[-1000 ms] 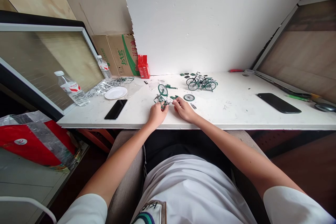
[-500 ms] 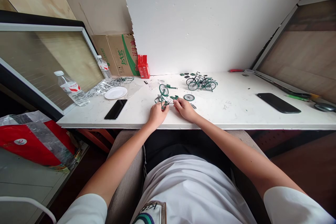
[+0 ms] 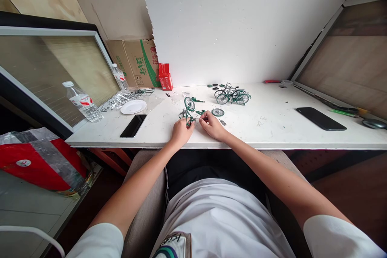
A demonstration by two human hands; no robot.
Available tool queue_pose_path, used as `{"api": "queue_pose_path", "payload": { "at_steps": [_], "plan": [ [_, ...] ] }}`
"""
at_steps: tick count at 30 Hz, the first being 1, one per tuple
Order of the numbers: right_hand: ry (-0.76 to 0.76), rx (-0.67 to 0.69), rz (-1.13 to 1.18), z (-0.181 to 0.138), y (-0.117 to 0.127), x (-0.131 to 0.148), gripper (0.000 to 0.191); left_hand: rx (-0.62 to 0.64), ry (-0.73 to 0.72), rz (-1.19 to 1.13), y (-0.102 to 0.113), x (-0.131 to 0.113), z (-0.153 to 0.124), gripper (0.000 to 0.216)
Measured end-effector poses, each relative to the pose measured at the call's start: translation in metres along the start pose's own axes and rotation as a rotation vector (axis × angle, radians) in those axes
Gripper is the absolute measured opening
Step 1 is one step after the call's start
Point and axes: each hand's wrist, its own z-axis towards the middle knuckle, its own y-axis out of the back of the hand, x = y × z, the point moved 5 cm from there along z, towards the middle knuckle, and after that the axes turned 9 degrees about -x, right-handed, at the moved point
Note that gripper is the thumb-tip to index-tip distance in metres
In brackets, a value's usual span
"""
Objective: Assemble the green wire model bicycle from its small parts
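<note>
My left hand (image 3: 181, 132) is closed around the lower part of a green model bicycle frame (image 3: 186, 115), pinching it just above the white table. Between thumb and fingers, my right hand (image 3: 214, 127) grips a small screwdriver (image 3: 197, 119), its thin shaft pointing left at the frame. Its dark handle is mostly covered by my fingers. Behind the frame stands a loose spoked wheel (image 3: 189, 104), with a green part (image 3: 198, 100) beside it. Another wheel (image 3: 217, 112) lies flat past my right hand, near a small grey part (image 3: 223, 122). A green piece (image 3: 200, 111) lies behind the screwdriver.
Assembled model bicycles (image 3: 232, 94) stand at the back. Left are a phone (image 3: 133, 125), a white plate (image 3: 133, 107), part sprues (image 3: 137, 94) and water bottles (image 3: 83, 102). A black pad (image 3: 320, 118) and a mouse (image 3: 375, 123) lie right. A white board (image 3: 242, 28) leans behind.
My right hand has turned slightly, and more of the screwdriver's dark handle shows between the fingers. The standing wheel has shifted a little to the right. My left hand stays in place.
</note>
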Motion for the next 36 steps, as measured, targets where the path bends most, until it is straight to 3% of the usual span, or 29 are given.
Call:
{"api": "queue_pose_path", "payload": {
  "at_steps": [14,36],
  "plan": [
    [-0.053,0.065,-0.039,-0.0023,-0.0004,0.0000,0.043,-0.001,0.026,-0.017,0.0013,0.0010,0.0005,0.027],
    [-0.042,0.060,0.018,-0.0023,-0.0032,-0.0053,0.032,0.000,0.020,-0.019,-0.0002,0.0029,0.0001,0.025]
  ]
}}
